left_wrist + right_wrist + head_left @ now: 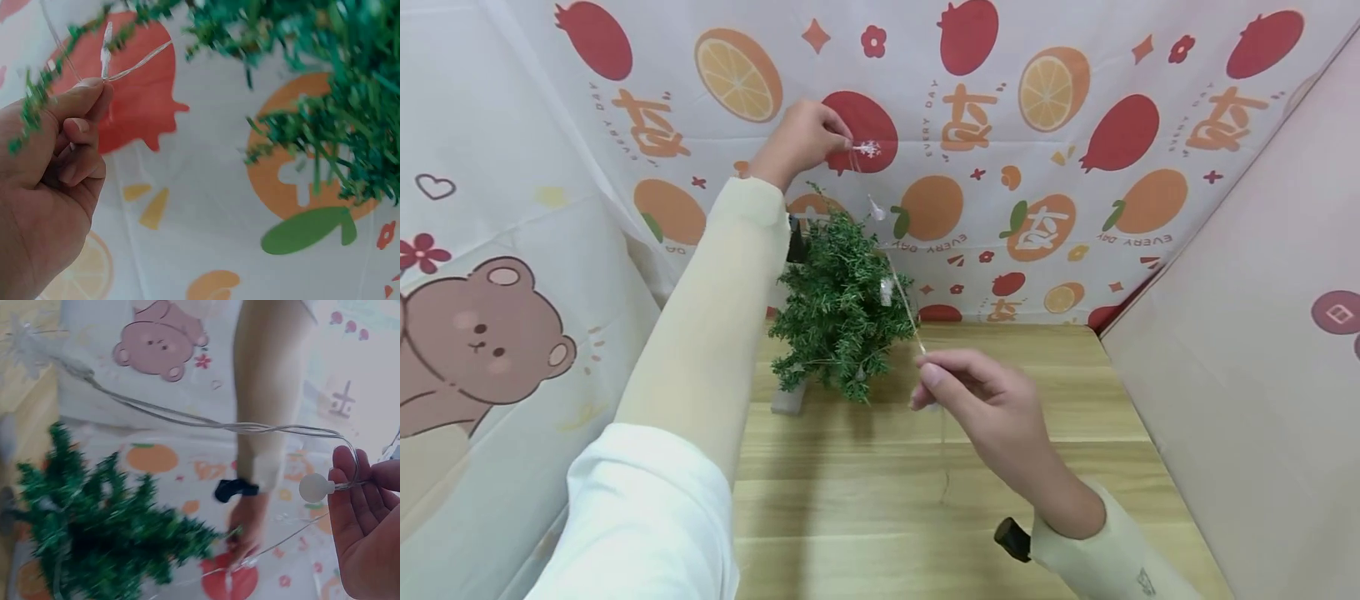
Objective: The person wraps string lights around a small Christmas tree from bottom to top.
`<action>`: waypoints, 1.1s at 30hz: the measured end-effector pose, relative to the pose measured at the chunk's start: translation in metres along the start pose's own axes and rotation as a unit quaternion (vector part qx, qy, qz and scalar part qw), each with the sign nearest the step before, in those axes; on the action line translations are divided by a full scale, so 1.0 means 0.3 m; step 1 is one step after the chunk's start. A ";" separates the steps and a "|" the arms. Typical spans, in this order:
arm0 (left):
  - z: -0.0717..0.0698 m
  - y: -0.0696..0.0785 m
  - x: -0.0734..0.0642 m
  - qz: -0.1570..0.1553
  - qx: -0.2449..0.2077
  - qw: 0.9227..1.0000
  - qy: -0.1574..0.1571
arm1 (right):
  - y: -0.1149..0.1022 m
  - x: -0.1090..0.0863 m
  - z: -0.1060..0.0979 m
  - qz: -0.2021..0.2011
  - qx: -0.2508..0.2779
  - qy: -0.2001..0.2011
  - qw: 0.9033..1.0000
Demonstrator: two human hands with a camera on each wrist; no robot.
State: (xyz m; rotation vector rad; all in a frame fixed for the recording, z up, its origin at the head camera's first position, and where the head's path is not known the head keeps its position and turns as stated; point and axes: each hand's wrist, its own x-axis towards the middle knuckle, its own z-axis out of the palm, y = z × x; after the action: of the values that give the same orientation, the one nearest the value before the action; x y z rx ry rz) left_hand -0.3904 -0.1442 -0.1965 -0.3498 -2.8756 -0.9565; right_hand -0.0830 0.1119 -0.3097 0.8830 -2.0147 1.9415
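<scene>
A small green artificial Christmas tree (842, 300) stands on the table in the head view. Above and behind its top, my left hand (808, 137) pinches a string of lights by the wire, beside a clear snowflake light (869, 149). Front right of the tree, my right hand (992, 408) pinches the same string's wire (902, 300) between thumb and fingers. Between the hands the string runs past the tree's right side. In the right wrist view a round white bulb (314, 488) lies by the right fingertips, and a blurred snowflake light (28, 344) dangles further along the wire.
The wooden table (865, 500) meets a fruit-print cloth (985, 200) at the back. Cloth walls stand at the left, with a printed bear (497, 350), and at the right. A grey foot (787, 398) shows under the tree. A dark wrist camera (1013, 540) sits by the right sleeve.
</scene>
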 end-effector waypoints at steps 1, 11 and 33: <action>-0.003 -0.016 -0.004 -0.002 -0.002 1.000 -0.001 | -0.009 0.016 0.013 -0.007 0.003 -0.006 1.000; 0.008 -0.116 -0.021 -0.039 -0.124 0.991 0.030 | -0.114 0.172 0.136 -0.048 0.020 -0.038 0.998; 0.140 -0.267 -0.059 -0.080 -0.318 0.937 0.117 | -0.082 0.245 0.376 -0.056 -0.093 -0.179 0.978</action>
State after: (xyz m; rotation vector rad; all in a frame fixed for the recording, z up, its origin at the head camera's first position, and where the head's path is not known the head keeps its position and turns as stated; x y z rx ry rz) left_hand -0.3934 -0.1846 -0.2791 -0.0301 -2.3383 -1.8137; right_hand -0.0998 -0.0155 -0.2625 1.3417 -2.2339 1.5923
